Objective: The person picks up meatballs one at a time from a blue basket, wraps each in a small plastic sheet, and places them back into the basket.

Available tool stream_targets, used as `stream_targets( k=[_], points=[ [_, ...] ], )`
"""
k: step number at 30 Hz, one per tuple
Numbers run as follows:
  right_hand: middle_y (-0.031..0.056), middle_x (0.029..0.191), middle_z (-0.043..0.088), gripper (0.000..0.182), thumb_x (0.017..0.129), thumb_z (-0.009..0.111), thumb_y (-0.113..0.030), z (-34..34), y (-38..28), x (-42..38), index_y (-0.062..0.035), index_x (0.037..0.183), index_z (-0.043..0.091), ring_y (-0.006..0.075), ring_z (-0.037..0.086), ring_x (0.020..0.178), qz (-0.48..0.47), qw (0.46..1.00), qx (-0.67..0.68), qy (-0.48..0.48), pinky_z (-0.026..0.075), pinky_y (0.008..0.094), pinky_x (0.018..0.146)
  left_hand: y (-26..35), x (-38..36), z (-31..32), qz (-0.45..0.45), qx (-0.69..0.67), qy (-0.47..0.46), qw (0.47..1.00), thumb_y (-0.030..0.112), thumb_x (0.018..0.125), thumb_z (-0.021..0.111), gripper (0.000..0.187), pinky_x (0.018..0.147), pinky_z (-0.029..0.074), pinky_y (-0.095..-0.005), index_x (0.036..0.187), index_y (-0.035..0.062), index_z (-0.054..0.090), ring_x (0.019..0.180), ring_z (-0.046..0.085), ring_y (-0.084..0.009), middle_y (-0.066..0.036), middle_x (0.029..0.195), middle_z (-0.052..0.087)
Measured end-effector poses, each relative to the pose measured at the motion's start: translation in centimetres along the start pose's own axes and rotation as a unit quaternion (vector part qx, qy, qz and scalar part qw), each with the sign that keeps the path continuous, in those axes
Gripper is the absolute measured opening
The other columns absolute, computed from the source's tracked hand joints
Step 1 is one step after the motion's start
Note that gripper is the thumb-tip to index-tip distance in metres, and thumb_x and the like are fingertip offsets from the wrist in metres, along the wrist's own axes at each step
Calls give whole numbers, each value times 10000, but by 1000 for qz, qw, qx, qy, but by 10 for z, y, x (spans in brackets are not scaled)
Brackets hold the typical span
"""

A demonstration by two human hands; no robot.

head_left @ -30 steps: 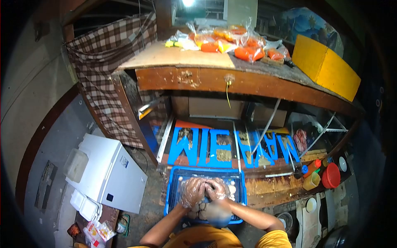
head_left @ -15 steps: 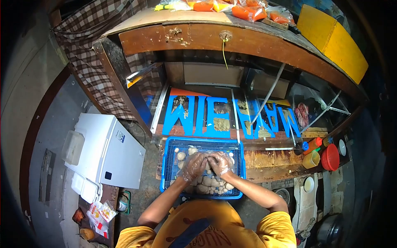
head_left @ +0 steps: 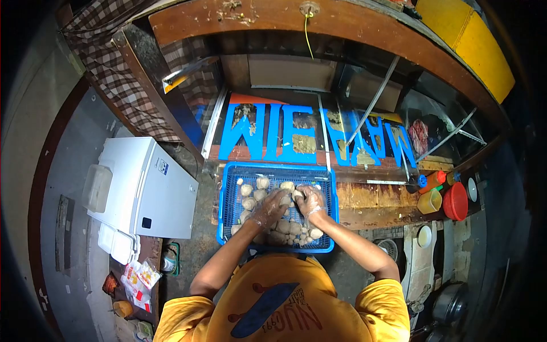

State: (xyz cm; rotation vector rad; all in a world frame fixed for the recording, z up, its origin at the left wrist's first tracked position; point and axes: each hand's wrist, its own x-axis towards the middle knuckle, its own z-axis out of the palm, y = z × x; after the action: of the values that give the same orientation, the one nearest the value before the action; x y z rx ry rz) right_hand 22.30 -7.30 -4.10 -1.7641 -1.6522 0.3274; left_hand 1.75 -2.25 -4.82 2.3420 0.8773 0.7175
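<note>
Beneath both hands is a blue plastic basket (head_left: 226,196) holding several pale greyish meatballs, larger ones (head_left: 248,203) toward the left and a cluster of smaller ones (head_left: 296,229) near me. Clear plastic gloves cover my hands. My left hand (head_left: 270,208) is over the middle of the basket, its fingers curled around what looks like a pale meatball (head_left: 284,199). Close beside it, my right hand (head_left: 311,202) pinches another meatball (head_left: 297,194) at its fingertips. One more meatball (head_left: 288,186) lies just beyond the fingertips. The palms hide part of the basket's contents.
A glass-fronted wooden stall with blue lettering (head_left: 245,134) rises behind the basket. At right stand a red bowl (head_left: 455,201), a yellow jug (head_left: 429,200) and an orange bottle (head_left: 436,179). A white chest freezer (head_left: 162,194) is at left, near plastic packets (head_left: 138,280).
My hands, joined at the fingertips before, are now slightly apart and lower among the meatballs. The view has tilted, so the stall and basket appear higher.
</note>
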Motion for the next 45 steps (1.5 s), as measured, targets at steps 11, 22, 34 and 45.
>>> stream_targets(
  k=[11,22,34,45],
  points=[
    [204,1087,740,248,850,734,-53,-18,-7,-20,-22,1096,739,400,696,1047,-48,998,-22,-16,547,489,956,11,-2,-25,-17,3,-108,994,259,1006,650,569,1145,457,-540,1515,78,470,1403,506,-446,-242,1507,532],
    [220,1152,679,452,688,695,50,-14,10,-23,-24,1132,658,448,628,1095,-85,991,-107,9,500,537,972,14,-17,-25,-15,125,-129,984,205,999,613,505,1151,444,-491,1439,-18,503,1399,502,-419,-250,1491,513],
    [306,1336,599,541,825,591,42,-16,5,-26,40,1366,579,478,584,1180,-14,969,-240,-55,478,549,1012,46,-64,-39,189,371,-128,900,178,956,614,373,956,564,-454,1255,-45,604,1134,662,-378,-267,1202,659],
    [339,1377,538,613,818,686,-25,-3,20,-18,-8,1408,519,501,552,1195,66,959,-232,-149,464,559,1035,87,-48,-36,-49,212,-179,960,247,959,613,384,854,596,-455,1158,-79,654,1082,687,-388,-305,1241,655]
  ],
)
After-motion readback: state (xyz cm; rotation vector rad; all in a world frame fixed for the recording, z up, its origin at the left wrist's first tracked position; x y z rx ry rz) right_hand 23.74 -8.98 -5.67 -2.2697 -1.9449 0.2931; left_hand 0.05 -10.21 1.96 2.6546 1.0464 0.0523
